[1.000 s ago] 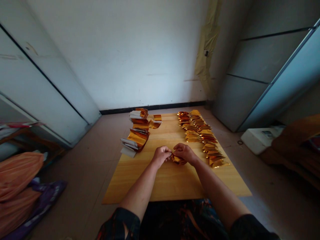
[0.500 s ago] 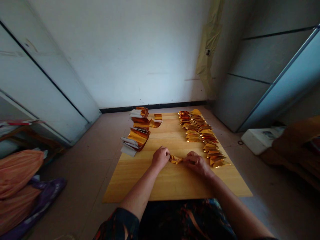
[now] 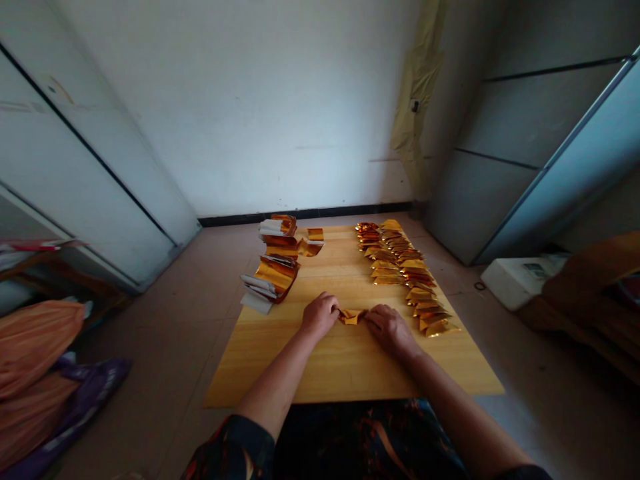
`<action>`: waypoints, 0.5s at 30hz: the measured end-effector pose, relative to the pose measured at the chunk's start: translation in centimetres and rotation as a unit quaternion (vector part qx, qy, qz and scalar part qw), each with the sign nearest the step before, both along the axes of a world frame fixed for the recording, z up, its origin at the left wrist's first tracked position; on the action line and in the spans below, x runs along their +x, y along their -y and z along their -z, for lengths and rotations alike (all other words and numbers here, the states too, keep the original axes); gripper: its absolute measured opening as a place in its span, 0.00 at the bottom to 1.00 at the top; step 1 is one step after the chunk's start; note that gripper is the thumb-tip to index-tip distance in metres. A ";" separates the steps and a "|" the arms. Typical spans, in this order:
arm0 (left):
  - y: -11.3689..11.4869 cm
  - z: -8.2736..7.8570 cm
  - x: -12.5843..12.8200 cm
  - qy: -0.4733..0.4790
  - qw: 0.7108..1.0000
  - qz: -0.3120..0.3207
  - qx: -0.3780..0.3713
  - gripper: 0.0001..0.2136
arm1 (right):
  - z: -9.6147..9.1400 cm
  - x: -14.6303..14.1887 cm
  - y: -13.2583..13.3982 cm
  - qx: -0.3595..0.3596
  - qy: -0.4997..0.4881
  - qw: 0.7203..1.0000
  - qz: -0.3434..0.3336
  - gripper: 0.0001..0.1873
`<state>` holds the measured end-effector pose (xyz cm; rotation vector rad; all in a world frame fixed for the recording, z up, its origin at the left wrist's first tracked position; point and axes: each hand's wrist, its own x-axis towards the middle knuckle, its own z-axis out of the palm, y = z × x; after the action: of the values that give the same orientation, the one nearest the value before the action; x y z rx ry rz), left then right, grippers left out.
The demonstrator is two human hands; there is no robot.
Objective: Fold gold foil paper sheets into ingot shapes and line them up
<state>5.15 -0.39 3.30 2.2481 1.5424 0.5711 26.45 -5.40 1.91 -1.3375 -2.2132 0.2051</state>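
Two hands work at the near middle of a wooden board (image 3: 350, 373), with a small folded gold foil piece (image 3: 351, 317) lying flat on it between them. The left hand (image 3: 320, 316) is curled closed, its fingers pinching the piece's left end. The right hand (image 3: 390, 331) lies palm down with its fingers together, their tips touching the piece's right end; whether it grips or only presses cannot be told. Beyond the right hand, a long, overlapping row of folded foil pieces (image 3: 400, 270) runs up the board's right side, its nearest pieces just beside that hand. On the far left, a curving stack of foil strips (image 3: 274, 277) with pale silvery edges sits at the board's edge, with two loose foil scraps (image 3: 313, 241) just beside it. Dark patterned sleeves (image 3: 227, 443) show at the bottom of the view. Around the board are a beige floor (image 3: 165, 353), a white wall (image 3: 240, 113), a white cabinet (image 3: 85, 153), a grey cabinet (image 3: 525, 147), a white box (image 3: 513, 283), brown cloth (image 3: 590, 287), an orange bag (image 3: 30, 363) and a purple bag (image 3: 85, 407).
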 end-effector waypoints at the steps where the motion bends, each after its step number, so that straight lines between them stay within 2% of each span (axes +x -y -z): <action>1: -0.1 0.1 0.0 0.002 1.000 0.011 0.005 0.05 | 0.1 0.0 0.1 0.003 0.013 1.000 0.006 0.14; 5: -0.5 0.5 0.0 0.022 0.998 0.057 0.026 0.07 | 0.1 -0.2 0.6 0.009 0.067 0.997 0.028 0.15; 11: -0.9 1.0 0.1 0.033 0.996 0.083 0.011 0.08 | -1.1 -1.2 0.8 -0.020 0.141 0.988 0.063 0.17; 15: -0.7 1.0 0.0 0.037 0.994 0.096 0.033 0.09 | -1.5 -1.9 0.7 -0.033 0.169 0.982 0.079 0.16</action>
<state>5.17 0.34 2.31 2.3620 1.2723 0.6484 24.55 -6.10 3.41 -1.6800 -2.3739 -0.0095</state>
